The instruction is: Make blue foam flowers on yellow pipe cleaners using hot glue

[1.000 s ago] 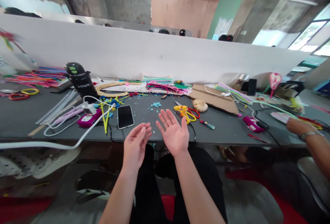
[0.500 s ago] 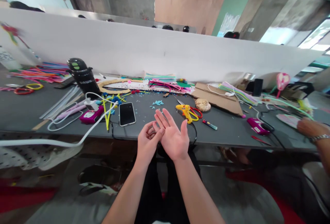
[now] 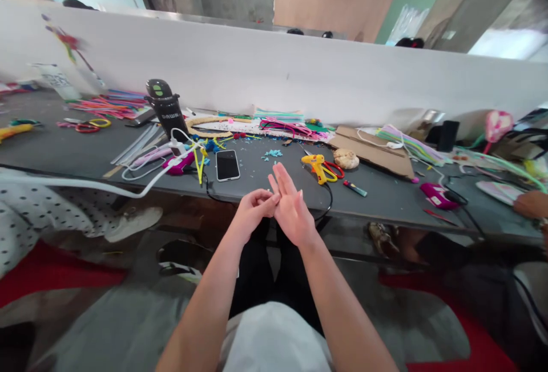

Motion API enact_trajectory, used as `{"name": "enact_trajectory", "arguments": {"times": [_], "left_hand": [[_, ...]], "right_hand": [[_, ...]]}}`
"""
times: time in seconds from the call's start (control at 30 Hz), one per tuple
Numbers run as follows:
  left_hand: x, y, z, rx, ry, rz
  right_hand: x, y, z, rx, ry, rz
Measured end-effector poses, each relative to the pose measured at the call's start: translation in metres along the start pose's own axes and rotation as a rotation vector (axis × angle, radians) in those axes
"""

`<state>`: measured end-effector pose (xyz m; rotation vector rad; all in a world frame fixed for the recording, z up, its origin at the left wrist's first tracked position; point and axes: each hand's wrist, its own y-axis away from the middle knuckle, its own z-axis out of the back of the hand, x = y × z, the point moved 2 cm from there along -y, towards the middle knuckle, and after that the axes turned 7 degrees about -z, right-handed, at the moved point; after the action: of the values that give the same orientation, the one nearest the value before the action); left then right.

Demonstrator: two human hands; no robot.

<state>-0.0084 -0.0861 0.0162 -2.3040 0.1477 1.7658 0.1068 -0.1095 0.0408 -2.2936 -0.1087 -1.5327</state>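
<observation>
Just in front of the table edge, above my lap, my two hands meet. My left hand [image 3: 258, 207] is closed in a pinch, its thumb and fingertips against the little-finger side of my right hand; what lies between them, if anything, is too small to make out. My right hand [image 3: 295, 215] is open, palm up and tilted, with fingers stretched out. On the table beyond them lie light-blue scraps [image 3: 273, 154]. A yellow glue gun [image 3: 315, 165] rests beside red-and-yellow-handled scissors [image 3: 334, 171] to the right, and a phone [image 3: 227, 165] lies to the left.
A black tumbler [image 3: 168, 112] stands at left near a purple power strip [image 3: 178, 163] and white cable. Flat cardboard [image 3: 371, 150], a tan lump [image 3: 346, 158] and a small tube [image 3: 355, 189] lie right. Another person's hand [image 3: 531, 205] is at the far right. A white partition [image 3: 240, 69] backs the table.
The view has shifted, so the table items appear higher and farther left ones show. My right hand has turned somewhat on its side, with its fingers closer together; my left still pinches at it.
</observation>
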Motion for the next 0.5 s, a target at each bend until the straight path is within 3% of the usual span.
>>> {"name": "enact_trajectory", "arguments": {"times": [0.07, 0.13, 0.27, 0.5], "left_hand": [[0.002, 0.001, 0.000, 0.122, -0.071, -0.032], [0.005, -0.001, 0.000, 0.156, -0.159, -0.090], [0.013, -0.010, 0.000, 0.095, -0.332, -0.251], [0.018, -0.012, -0.007, -0.069, -0.543, -0.397]], "right_hand": [[-0.001, 0.004, 0.004, 0.032, 0.026, -0.029], [-0.003, 0.003, 0.010, 0.060, 0.028, -0.071], [-0.006, -0.002, 0.018, 0.080, 0.095, -0.118], [-0.012, -0.001, 0.022, 0.028, 0.436, -0.020]]}}
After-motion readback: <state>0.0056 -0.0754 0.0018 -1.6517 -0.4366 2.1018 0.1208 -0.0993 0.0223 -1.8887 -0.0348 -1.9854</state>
